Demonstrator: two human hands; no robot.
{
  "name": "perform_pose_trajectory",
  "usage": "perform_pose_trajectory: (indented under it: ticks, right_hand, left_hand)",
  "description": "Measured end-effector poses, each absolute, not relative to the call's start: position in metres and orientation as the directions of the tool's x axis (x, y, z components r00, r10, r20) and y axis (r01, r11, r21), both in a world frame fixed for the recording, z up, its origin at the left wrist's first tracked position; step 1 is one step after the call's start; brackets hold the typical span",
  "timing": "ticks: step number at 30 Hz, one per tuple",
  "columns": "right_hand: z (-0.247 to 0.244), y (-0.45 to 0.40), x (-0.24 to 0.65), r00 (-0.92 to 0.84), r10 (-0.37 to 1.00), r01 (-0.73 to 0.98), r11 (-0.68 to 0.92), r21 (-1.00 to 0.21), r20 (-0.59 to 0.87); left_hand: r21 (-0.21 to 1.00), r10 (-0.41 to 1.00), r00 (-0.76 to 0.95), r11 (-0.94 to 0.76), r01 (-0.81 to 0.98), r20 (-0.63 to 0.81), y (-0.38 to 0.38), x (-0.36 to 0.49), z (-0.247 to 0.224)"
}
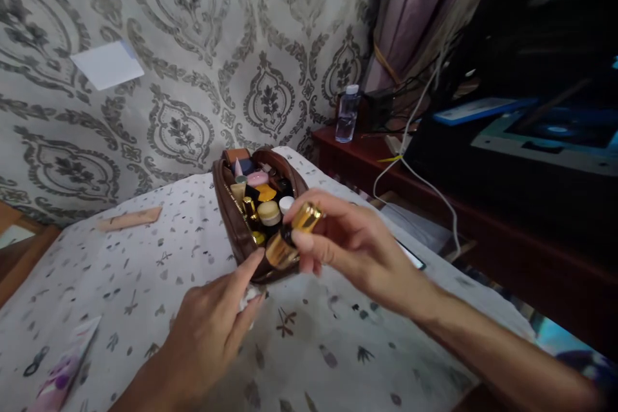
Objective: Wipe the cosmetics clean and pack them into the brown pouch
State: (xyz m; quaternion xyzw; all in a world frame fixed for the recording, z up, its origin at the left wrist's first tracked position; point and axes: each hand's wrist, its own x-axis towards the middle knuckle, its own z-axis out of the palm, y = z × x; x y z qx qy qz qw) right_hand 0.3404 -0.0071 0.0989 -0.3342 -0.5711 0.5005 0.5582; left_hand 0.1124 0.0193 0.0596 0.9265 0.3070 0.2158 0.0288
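A small glass bottle with beige contents, a black collar and a shiny gold cap (280,251) is tilted in the air over the near end of the bag, its cap end pinched between the thumb and fingers of the right hand (360,248). The left hand (205,318) points its index finger close to the bottle's base, and its other fingers and thumb are closed on a crumpled white wad (250,296), partly hidden. Beneath is an unzipped brown leather bag (229,222) packed with cosmetics, among them a cream-lidded round jar (269,212). It sits on a bed (159,283) spread with a white sheet printed with leaves and sprigs. On the sheet's left lie a flat, pale pink-beige piece (131,217) and a white-and-purple tube (62,367). To the right, a dark red wooden counter (333,154) bears a clear plastic bottle with a white cap (347,116) and a trailing white cable (432,187). Grey damask-patterned wallpaper (270,96) covers the wall, meeting a tied mauve curtain (405,13).
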Motion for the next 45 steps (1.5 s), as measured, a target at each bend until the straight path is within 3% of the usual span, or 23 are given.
perform_pose_trajectory:
  ticks: [3,5,12,19,26,30,38,42,45]
  right_hand:
    - [0.11,0.012,0.35,-0.045,0.909,-0.047,0.412,-0.91,0.414]
    - [0.11,0.025,0.351,-0.026,0.884,0.065,0.468,-0.881,0.467]
    - [0.096,0.058,0.342,-0.196,0.829,0.459,0.55,-0.698,0.524]
    - [0.089,0.074,0.335,-0.277,0.84,0.56,0.535,-0.632,0.466]
    - [0.084,0.079,0.324,-0.339,0.878,0.726,0.472,-0.5,0.336]
    - [0.086,0.078,0.323,-0.375,0.861,0.731,0.503,-0.461,0.343]
    - [0.088,0.074,0.327,-0.353,0.832,0.678,0.542,-0.496,0.428]
    - [0.09,0.062,0.332,-0.274,0.786,0.622,0.585,-0.521,0.554]
    - [0.089,0.042,0.334,-0.21,0.729,0.571,0.632,-0.523,0.651]
  left_hand:
    - [-0.019,0.539,0.74,-0.803,0.596,0.402,0.028,0.133,0.06]
    - [-0.083,0.526,0.747,-0.793,0.603,0.406,0.03,0.137,0.058]
    - [0.108,0.538,0.792,-0.84,0.531,0.288,0.031,0.121,0.047]
    - [0.238,0.579,0.763,-0.815,0.528,0.288,0.031,0.123,0.041]
    - [0.256,0.569,0.766,-0.821,0.51,0.3,0.031,0.121,0.038]
    - [0.27,0.57,0.766,-0.819,0.506,0.296,0.031,0.118,0.036]
    - [0.256,0.56,0.766,-0.828,0.499,0.316,0.029,0.111,0.033]
    - [0.249,0.555,0.761,-0.832,0.496,0.337,0.023,0.106,0.034]
    - [0.279,0.629,0.711,-0.777,0.564,0.316,0.016,0.096,0.032]
